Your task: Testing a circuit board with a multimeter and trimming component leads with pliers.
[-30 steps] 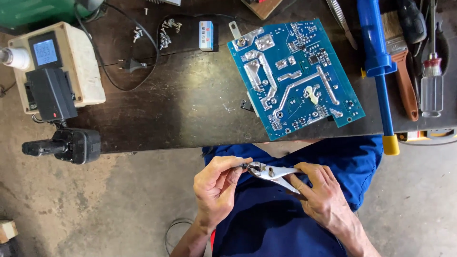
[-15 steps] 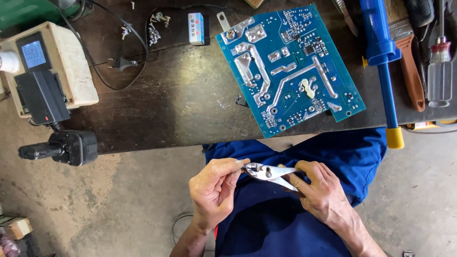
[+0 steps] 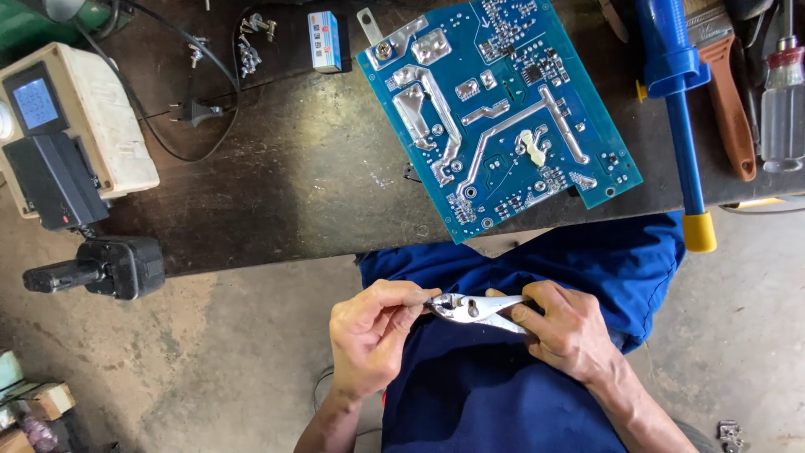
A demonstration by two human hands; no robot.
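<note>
Over my lap in blue work clothes, my right hand (image 3: 566,329) grips the handles of metal pliers (image 3: 471,309), jaws pointing left. My left hand (image 3: 369,335) pinches something tiny at the jaw tips; what it holds is too small to make out. A blue circuit board (image 3: 495,109) lies solder side up on the dark workbench (image 3: 293,176) above my hands, its lower corner hanging over the bench edge.
A blue desoldering pump (image 3: 681,109) with a yellow tip, a brown-handled tool (image 3: 731,101) and a screwdriver (image 3: 784,101) lie at right. A beige box (image 3: 92,126) with a black device, a plug, loose screws (image 3: 247,50) and a small blue box (image 3: 324,40) sit left. A black battery pack (image 3: 109,267) hangs below the edge.
The view has shifted a little; my hands stay together at the pliers' jaws, with the left fingers closing slightly on the tip.
</note>
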